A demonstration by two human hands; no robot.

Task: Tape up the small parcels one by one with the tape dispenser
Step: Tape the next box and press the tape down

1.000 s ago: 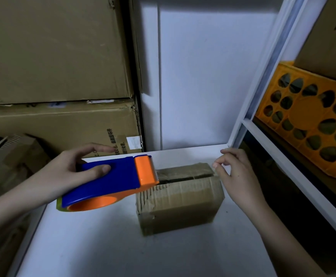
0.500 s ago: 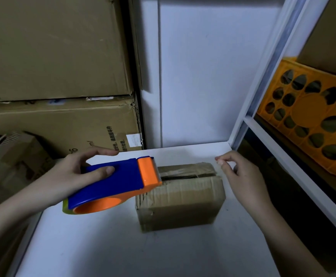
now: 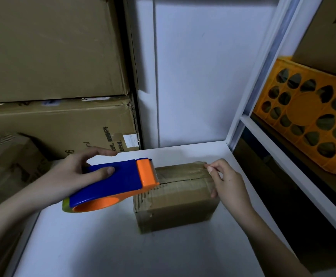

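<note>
While the small parcel (image 3: 176, 196) sits mid-table (image 3: 103, 246) with its top seam showing, a strip of clear tape (image 3: 180, 172) spans it — my right hand (image 3: 228, 181) pinches the free end at the far right edge, my left hand (image 3: 71, 176) grips the tape dispenser (image 3: 113, 183) at the left edge. Judged step: laying tape over the seam. Next — press down, then tear at the blade.
</note>
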